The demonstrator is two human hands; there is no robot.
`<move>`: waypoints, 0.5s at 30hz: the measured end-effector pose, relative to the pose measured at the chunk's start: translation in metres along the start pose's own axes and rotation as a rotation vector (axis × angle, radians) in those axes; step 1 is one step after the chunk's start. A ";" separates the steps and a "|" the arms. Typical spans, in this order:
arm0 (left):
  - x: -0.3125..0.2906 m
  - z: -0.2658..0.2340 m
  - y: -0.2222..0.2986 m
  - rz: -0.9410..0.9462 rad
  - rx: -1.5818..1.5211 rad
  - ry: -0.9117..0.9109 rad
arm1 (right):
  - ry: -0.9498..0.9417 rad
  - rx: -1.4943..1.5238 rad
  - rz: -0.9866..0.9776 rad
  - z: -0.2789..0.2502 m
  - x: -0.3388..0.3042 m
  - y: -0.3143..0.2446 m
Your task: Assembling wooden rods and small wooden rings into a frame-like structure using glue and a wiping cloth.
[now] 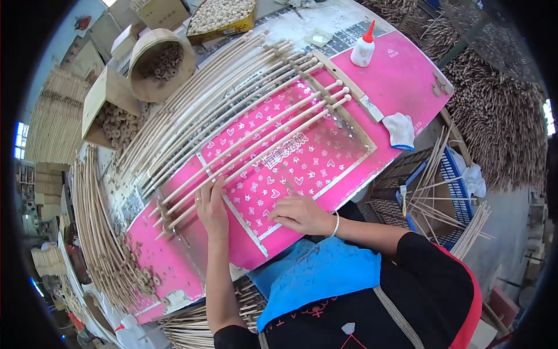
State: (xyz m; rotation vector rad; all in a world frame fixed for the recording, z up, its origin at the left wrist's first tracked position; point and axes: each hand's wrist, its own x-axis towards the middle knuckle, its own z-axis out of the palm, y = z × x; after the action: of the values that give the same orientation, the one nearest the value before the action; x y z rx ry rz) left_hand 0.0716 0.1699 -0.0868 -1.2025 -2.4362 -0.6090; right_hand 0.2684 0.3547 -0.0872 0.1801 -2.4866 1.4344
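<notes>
Flanking stacked sticks [500,134], pink tabletop [401,61] underlies left hand [212,216] touching rods [279,143], grip unclear, right hand [305,215] loosely curled.

1. Right hand [299,215], centre: palm turned out of sight.
2. Yellow tray [235,27], upper left of centre: cut off by the upper edge.
3. Loose rods [189,326], bottom: partly hidden behind the left forearm [222,285].

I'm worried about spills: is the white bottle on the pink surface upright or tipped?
Upright: the white bottle stands on its base, red nozzle pointing up.
</notes>
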 end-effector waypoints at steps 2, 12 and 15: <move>-0.001 -0.003 -0.003 -0.005 -0.001 0.008 | -0.006 0.014 0.005 0.001 0.000 0.000; 0.004 -0.003 -0.007 -0.012 0.010 0.038 | 0.013 0.017 -0.023 0.001 0.004 0.001; 0.007 -0.005 -0.005 0.001 0.017 0.052 | 0.014 0.018 -0.019 0.001 0.004 0.000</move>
State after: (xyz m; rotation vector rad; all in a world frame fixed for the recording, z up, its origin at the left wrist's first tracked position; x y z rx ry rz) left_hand 0.0643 0.1692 -0.0804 -1.1667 -2.3922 -0.6111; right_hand 0.2645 0.3538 -0.0870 0.1954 -2.4552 1.4454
